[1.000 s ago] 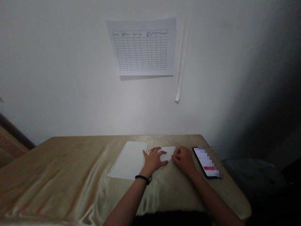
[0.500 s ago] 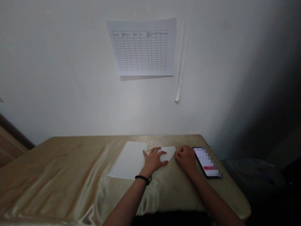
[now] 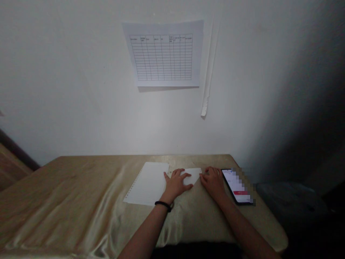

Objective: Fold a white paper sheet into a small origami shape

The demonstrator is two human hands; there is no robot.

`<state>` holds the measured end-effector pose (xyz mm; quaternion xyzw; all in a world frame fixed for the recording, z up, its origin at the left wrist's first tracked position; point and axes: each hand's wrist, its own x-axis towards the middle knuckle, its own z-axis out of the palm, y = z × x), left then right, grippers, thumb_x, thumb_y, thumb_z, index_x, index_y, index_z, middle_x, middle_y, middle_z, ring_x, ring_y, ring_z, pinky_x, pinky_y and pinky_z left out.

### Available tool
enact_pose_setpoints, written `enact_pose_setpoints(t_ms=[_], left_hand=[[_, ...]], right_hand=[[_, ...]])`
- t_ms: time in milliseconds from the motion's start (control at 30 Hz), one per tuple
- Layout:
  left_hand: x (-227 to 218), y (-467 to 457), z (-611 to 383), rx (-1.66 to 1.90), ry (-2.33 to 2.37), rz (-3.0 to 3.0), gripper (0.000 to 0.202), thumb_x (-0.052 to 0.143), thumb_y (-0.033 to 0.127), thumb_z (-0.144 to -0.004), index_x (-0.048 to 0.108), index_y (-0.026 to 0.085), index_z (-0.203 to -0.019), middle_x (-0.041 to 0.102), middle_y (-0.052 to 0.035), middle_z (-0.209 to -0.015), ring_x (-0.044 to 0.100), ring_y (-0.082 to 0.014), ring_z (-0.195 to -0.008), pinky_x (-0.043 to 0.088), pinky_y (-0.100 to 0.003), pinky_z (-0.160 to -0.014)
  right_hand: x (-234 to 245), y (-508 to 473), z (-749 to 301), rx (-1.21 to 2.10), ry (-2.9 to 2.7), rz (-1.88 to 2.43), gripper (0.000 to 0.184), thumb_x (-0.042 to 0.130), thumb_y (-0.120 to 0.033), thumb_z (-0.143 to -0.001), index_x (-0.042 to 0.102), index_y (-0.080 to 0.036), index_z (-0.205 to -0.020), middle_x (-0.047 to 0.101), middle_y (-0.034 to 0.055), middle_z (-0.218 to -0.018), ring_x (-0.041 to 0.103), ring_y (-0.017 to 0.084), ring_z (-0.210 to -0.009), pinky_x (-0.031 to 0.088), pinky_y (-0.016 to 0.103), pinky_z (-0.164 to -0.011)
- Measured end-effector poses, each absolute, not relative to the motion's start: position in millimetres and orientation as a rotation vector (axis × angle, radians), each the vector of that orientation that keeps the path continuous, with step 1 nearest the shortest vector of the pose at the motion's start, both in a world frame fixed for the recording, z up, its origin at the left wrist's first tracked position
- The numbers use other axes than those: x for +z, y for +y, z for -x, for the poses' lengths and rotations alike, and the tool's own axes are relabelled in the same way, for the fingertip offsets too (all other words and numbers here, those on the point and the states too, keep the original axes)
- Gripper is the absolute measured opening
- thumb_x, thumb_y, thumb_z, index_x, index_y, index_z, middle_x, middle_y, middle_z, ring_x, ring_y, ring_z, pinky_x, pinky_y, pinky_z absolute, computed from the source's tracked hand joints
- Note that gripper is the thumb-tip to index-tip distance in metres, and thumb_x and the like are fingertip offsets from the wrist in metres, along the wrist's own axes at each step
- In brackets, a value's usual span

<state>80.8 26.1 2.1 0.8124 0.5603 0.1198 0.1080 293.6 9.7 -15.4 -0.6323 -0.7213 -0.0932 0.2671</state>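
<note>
A small folded white paper [image 3: 192, 175] lies on the tan satin-covered table [image 3: 81, 201]. My left hand [image 3: 175, 184], with a black band on the wrist, lies flat on the paper with its fingers spread. My right hand [image 3: 212, 180] rests at the paper's right corner, fingers curled and pressing on its edge. A larger white punched sheet [image 3: 147, 182] lies just left of my left hand.
A lit smartphone [image 3: 237, 186] lies right of my right hand near the table's right edge. A printed grid sheet [image 3: 163, 54] hangs on the white wall behind, beside a white strip [image 3: 208, 72]. The right side of the room is dark.
My right hand has slid a little up along the paper's right edge toward its far corner. My left hand has stayed flat on the paper.
</note>
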Motion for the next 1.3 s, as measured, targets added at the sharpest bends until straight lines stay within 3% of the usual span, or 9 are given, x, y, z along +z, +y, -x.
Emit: enact_pose_setpoints(t_ms=[567, 767, 1000, 1300], left_hand=[[0, 27, -81, 0.378, 1.657, -2.374, 0.052, 0.068, 0.062, -0.079, 0.060, 0.047, -0.128, 0.046, -0.0007, -0.150, 0.035, -0.0368, -0.141, -0.001, -0.084, -0.106], [1, 25, -78, 0.408, 1.615, -2.403, 0.050, 0.066, 0.063, -0.080, 0.061, 0.047, -0.127, 0.047, -0.0007, -0.150, 0.036, -0.0369, -0.140, -0.003, -0.084, -0.106], [1, 25, -75, 0.383, 1.605, -2.427, 0.047, 0.064, 0.058, -0.084, 0.058, 0.050, -0.129, 0.046, 0.0014, -0.151, 0.036, -0.0354, -0.140, -0.002, -0.084, -0.106], [2, 26, -75, 0.364, 1.600, -2.435, 0.048, 0.063, 0.058, -0.084, 0.057, 0.050, -0.131, 0.045, 0.0016, -0.152, 0.035, -0.0355, -0.141, -0.002, -0.084, -0.106]], right_hand=[[-13, 10, -293, -0.358, -1.885, 1.835, 0.028, 0.053, -0.032, -0.096, 0.077, -0.026, -0.084, 0.064, 0.0099, -0.099, 0.052, 0.028, -0.102, 0.030, 0.051, -0.103], [-26, 18, -310, 0.026, -1.712, 1.661, 0.024, 0.058, -0.035, -0.092, 0.079, -0.024, -0.093, 0.065, 0.0099, -0.101, 0.057, 0.025, -0.096, 0.044, 0.038, -0.089], [-29, 17, -305, 0.177, -1.927, 1.389, 0.012, 0.068, -0.030, -0.085, 0.080, -0.029, -0.081, 0.065, 0.0062, -0.098, 0.055, 0.025, -0.103, 0.040, 0.040, -0.098], [-19, 8, -294, 0.318, -2.123, 1.257, 0.009, 0.075, -0.029, -0.081, 0.080, -0.035, -0.084, 0.065, 0.0034, -0.106, 0.048, 0.026, -0.115, 0.032, 0.044, -0.107]])
